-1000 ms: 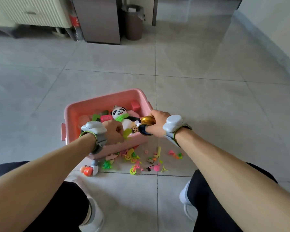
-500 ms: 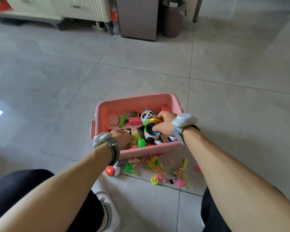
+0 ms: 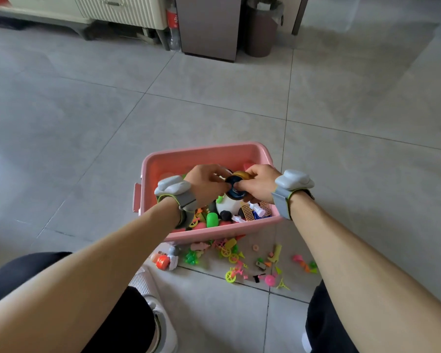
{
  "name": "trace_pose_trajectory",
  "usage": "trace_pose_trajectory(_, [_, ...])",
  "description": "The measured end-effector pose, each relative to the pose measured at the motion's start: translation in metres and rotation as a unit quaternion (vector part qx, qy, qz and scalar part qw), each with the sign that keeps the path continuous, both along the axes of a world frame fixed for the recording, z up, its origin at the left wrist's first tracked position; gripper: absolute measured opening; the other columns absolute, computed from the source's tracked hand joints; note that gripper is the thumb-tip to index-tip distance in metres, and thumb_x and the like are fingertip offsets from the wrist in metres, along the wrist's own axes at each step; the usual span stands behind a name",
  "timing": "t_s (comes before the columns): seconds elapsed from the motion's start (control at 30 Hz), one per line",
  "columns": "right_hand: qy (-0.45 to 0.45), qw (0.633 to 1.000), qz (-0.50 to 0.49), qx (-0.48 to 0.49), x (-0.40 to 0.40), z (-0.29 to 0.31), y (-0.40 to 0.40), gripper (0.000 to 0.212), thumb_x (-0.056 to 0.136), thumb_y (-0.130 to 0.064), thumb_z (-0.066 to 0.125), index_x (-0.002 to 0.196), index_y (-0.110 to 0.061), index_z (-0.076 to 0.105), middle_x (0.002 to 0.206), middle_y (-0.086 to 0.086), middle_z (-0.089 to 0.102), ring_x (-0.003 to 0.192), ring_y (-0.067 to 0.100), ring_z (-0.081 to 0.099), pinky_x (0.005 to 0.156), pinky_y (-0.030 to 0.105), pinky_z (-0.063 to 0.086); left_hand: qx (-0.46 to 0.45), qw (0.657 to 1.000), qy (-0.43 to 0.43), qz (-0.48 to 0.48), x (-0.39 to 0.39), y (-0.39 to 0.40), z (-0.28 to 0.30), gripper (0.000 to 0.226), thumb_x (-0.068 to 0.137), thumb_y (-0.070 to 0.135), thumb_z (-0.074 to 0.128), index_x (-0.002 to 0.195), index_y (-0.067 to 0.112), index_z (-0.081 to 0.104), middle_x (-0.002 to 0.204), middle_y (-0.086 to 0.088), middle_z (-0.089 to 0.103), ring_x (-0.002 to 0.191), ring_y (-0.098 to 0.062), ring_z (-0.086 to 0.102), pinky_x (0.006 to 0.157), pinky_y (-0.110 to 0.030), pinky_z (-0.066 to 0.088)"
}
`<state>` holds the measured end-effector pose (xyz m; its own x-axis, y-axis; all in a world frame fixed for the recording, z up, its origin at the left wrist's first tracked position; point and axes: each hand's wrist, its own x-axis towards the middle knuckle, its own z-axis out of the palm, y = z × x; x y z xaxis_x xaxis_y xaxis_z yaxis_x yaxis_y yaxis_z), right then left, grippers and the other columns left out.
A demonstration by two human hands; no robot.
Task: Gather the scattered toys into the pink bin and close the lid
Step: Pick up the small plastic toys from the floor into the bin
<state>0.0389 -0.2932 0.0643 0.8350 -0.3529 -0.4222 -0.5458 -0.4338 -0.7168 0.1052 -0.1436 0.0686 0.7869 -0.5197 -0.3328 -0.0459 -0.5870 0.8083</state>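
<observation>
While both hands meet above the open pink plastic bin [image 3: 206, 154], they share one toy: a round gold-and-dark-blue disc-shaped toy [image 3: 236, 186], held over the bin's middle, clear of its rim. The right hand [image 3: 259, 184] has its fingers curled round the disc's right side, thumb near the blue face. The left hand [image 3: 205, 184] comes in from the other side, fingertips bent and pinching the disc's left edge. Each wrist carries a grey strap-on device, the left one [image 3: 175, 188] over the bin's left half and the right one [image 3: 293, 182] just outside the right wall.

Inside the bin, a black-and-white panda plush [image 3: 228, 206] lies under the hands, with a green plastic capsule-shaped piece [image 3: 211, 219] and a tan lattice piece [image 3: 250, 212] against the near wall. The bin has no lid on it.

Small bright plastic toys [image 3: 239, 261] are strewn on the grey tile floor [image 3: 87, 123] right against the bin's near edge, spreading to the right toward a pink and green cluster [image 3: 304, 262]. An orange-and-white toy [image 3: 164, 259] sits by the bin's near left corner, close to a white shoe [image 3: 161, 324]. Dark trouser legs flank this patch on both sides, hemming it in.

Beyond the bin's far and left sides the tiles lie open up to a brown cabinet [image 3: 209, 26], a dark waste bin [image 3: 261, 26] and a red-labelled bottle [image 3: 173, 24].
</observation>
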Motion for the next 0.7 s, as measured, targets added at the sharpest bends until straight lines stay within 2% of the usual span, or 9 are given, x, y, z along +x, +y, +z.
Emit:
trace_pose_trajectory(0.1, [-0.031, 0.998, -0.021, 0.057, -0.012, 0.015, 0.003, 0.023, 0.082, -0.026, 0.071, 0.094, -0.007, 0.065, 0.082, 0.008, 0.073, 0.068, 0.018, 0.073, 0.065, 0.031, 0.061, 0.024, 0.994, -0.089, -0.058, 0.002, 0.003, 0.022, 0.018, 0.081, 0.015, 0.072, 0.096, 0.025, 0.071, 0.088, 0.002, 0.074, 0.081, -0.021, 0.07, 0.076, -0.041, 0.06])
trace_pose_trajectory(0.2, [-0.069, 0.986, -0.034, 0.145, -0.028, 0.032, 0.008, 0.031, 0.083, -0.035, 0.071, 0.095, -0.007, 0.068, 0.085, 0.009, 0.073, 0.074, 0.021, 0.074, 0.074, 0.035, 0.061, 0.015, 0.99, -0.117, -0.071, 0.001, 0.01, 0.037, 0.014, 0.083, 0.012, 0.071, 0.096, 0.02, 0.072, 0.077, 0.004, 0.072, 0.066, -0.012, 0.069, 0.065, -0.028, 0.06])
trace_pose_trajectory(0.27, [-0.099, 0.974, -0.048, 0.198, -0.038, 0.04, 0.008, 0.031, 0.084, -0.039, 0.069, 0.094, -0.009, 0.071, 0.089, 0.01, 0.074, 0.081, 0.026, 0.074, 0.081, 0.039, 0.059, -0.009, 0.994, -0.094, -0.05, 0.0, 0.013, 0.048, 0.012, 0.085, 0.006, 0.069, 0.093, 0.015, 0.07, 0.072, 0.003, 0.07, 0.057, -0.006, 0.067, 0.059, -0.019, 0.058])
trace_pose_trajectory(0.3, [-0.114, 0.97, -0.057, 0.207, -0.042, 0.043, 0.007, 0.03, 0.085, -0.039, 0.068, 0.096, -0.011, 0.071, 0.09, 0.009, 0.074, 0.083, 0.027, 0.073, 0.083, 0.04, 0.058, -0.028, 0.997, -0.068, -0.03, 0.0, 0.013, 0.052, 0.013, 0.085, 0.003, 0.069, 0.092, 0.014, 0.07, 0.072, 0.0, 0.071, 0.06, -0.01, 0.069, 0.063, -0.022, 0.06])
trace_pose_trajectory(0.4, [-0.143, 0.97, -0.09, 0.177, -0.052, 0.051, 0.002, 0.022, 0.089, -0.034, 0.063, 0.1, -0.017, 0.07, 0.091, 0.004, 0.075, 0.085, 0.023, 0.072, 0.083, 0.039, 0.058, -0.091, 0.995, 0.014, 0.025, -0.003, 0.01, 0.065, 0.015, 0.084, -0.005, 0.068, 0.088, 0.01, 0.067, 0.086, -0.018, 0.072, 0.08, -0.034, 0.072, 0.076, -0.042, 0.061])
trace_pose_trajectory(0.47, [-0.155, 0.968, -0.106, 0.169, -0.055, 0.053, 0.0, 0.013, 0.09, -0.027, 0.06, 0.094, -0.02, 0.069, 0.09, 0.004, 0.073, 0.084, 0.021, 0.07, 0.084, 0.039, 0.058, -0.116, 0.991, 0.04, 0.049, -0.006, 0.005, 0.07, 0.017, 0.084, -0.007, 0.067, 0.086, 0.01, 0.067, 0.092, -0.022, 0.071, 0.085, -0.04, 0.071, 0.081, -0.046, 0.059])
trace_pose_trajectory(0.57, [-0.168, 0.962, -0.106, 0.187, -0.057, 0.057, -0.001, 0.016, 0.09, -0.013, 0.056, 0.096, -0.024, 0.067, 0.098, 0.007, 0.071, 0.091, 0.025, 0.067, 0.087, 0.042, 0.055, -0.148, 0.984, 0.075, 0.065, -0.011, 0.0, 0.074, 0.019, 0.084, -0.011, 0.064, 0.085, 0.007, 0.067, 0.089, -0.022, 0.071, 0.085, -0.041, 0.07, 0.084, -0.048, 0.058])
trace_pose_trajectory(0.63, [-0.167, 0.966, -0.078, 0.182, -0.059, 0.057, -0.001, 0.026, 0.087, -0.006, 0.057, 0.096, -0.029, 0.064, 0.102, 0.003, 0.07, 0.096, 0.025, 0.065, 0.09, 0.043, 0.053, -0.155, 0.981, 0.092, 0.073, -0.014, -0.003, 0.075, 0.019, 0.084, -0.011, 0.062, 0.086, 0.006, 0.068, 0.09, -0.023, 0.071, 0.081, -0.038, 0.072, 0.082, -0.045, 0.059])
trace_pose_trajectory(0.7, [-0.151, 0.977, -0.036, 0.143, -0.059, 0.053, 0.0, 0.03, 0.081, -0.008, 0.061, 0.096, -0.034, 0.065, 0.104, -0.004, 0.07, 0.1, 0.021, 0.065, 0.093, 0.044, 0.053, -0.163, 0.978, 0.102, 0.078, -0.017, -0.006, 0.076, 0.017, 0.085, -0.01, 0.062, 0.087, 0.005, 0.069, 0.093, -0.024, 0.071, 0.082, -0.036, 0.072, 0.081, -0.042, 0.059])
